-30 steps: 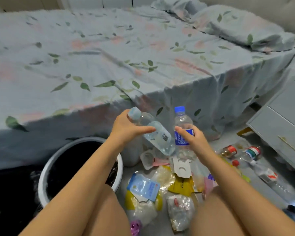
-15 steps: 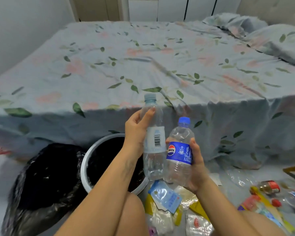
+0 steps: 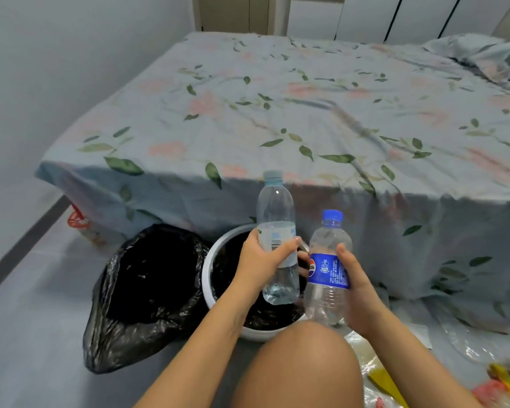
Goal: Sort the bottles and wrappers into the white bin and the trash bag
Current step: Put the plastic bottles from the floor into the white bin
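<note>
Head view: two plastic bottles are held upright above a lined bin at the foot of a bed (image 3: 306, 119).
Left hand (image 3: 265, 260): wrapped round the label of the pale-capped water bottle (image 3: 276, 228); thumb is laid across the front.
Right hand (image 3: 355, 285): wrapped round the blue-capped Pepsi-label bottle (image 3: 327, 269); thumb is pressed beside the blue label.
Bottle axes: both long axes are near vertical, caps up; the two bottles are just beside each other.
White bin (image 3: 208, 269): lined with black plastic, mouth open; it is placed directly under the left-hand bottle and just left of the right-hand bottle.
Trash bag (image 3: 142, 290): black, slumped on the floor, touching the bin's left side.
Key relation: the bin is judged nearer the left hand; a straight drop is judged sufficient there, a short leftward shift for the right.
Wrappers (image 3: 395, 387): lying on the floor at lower right, unsorted.
</note>
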